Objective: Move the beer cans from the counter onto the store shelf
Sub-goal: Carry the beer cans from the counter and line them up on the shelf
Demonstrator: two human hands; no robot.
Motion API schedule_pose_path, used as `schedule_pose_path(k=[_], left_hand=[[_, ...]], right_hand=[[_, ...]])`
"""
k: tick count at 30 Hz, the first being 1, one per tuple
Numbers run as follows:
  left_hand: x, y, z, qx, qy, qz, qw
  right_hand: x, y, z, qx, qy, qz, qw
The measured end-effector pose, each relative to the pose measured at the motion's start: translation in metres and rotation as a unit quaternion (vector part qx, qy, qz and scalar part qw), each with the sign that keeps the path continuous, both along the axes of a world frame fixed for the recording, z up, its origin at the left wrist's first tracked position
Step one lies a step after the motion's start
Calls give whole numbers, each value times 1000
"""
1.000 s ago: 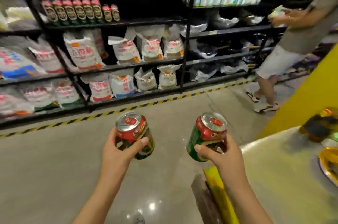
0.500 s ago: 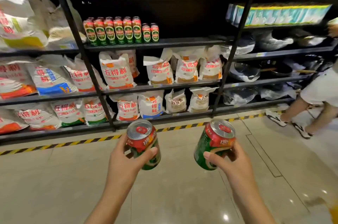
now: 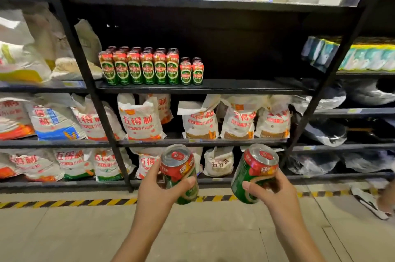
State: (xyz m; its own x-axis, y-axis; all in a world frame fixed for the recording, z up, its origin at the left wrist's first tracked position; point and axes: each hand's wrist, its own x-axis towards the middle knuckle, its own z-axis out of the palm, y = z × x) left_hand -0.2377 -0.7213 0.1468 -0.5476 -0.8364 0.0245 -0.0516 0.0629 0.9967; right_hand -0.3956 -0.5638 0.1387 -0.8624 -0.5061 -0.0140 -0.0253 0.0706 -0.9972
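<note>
- Left hand [image 3: 158, 189] grips a short red-and-green aluminium beer can [image 3: 178, 173], fingers and thumb wrapped round its body; can tilted, silver top leaning toward the shelving.
- Right hand [image 3: 272, 194] grips a second short red-and-green aluminium beer can [image 3: 255, 173] the same way, thumb across the green lower half; also tilted. The two cans are apart, not touching.
- Both cans are in the air above the pale tiled floor [image 3: 64, 229], in front of the black metal store shelf [image 3: 245, 87], level with its lower tiers.
- Already on that shelf board: a row of tall red-and-green beer cans [image 3: 139, 67] at the left end, more ranks behind, with two short red-and-green cans [image 3: 191, 72] just beside them on the right.
- Shelf board to the right of the short pair is bare and dark.
- Tiers below carry white printed flour bags [image 3: 140, 119].
- The surface the cans come from is out of view; stock remaining there cannot be told.
- Judgement: task partly done. This pair is in transit, not yet placed. Remaining: raise both to the beer tier and stand them upright, likely next to the short pair.
</note>
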Motion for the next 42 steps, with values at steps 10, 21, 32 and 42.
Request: schedule_pose_path(k=[10,21,32,42], left_hand=[[-140,-151,-14,18,-22,52,998],[-329,-271,-12,-19,-33,-38,999],[-490,-323,-29,-17,-24,-19,999],[-575,-351,-44,-41,-34,57,997]], right_hand=[[-148,-160,-2,1,-28,38,999],[-298,-274,0,12,-17,14,1000],[-455,-350,-19,22,24,73,997],[-535,-410,-46,33,45,120,991]])
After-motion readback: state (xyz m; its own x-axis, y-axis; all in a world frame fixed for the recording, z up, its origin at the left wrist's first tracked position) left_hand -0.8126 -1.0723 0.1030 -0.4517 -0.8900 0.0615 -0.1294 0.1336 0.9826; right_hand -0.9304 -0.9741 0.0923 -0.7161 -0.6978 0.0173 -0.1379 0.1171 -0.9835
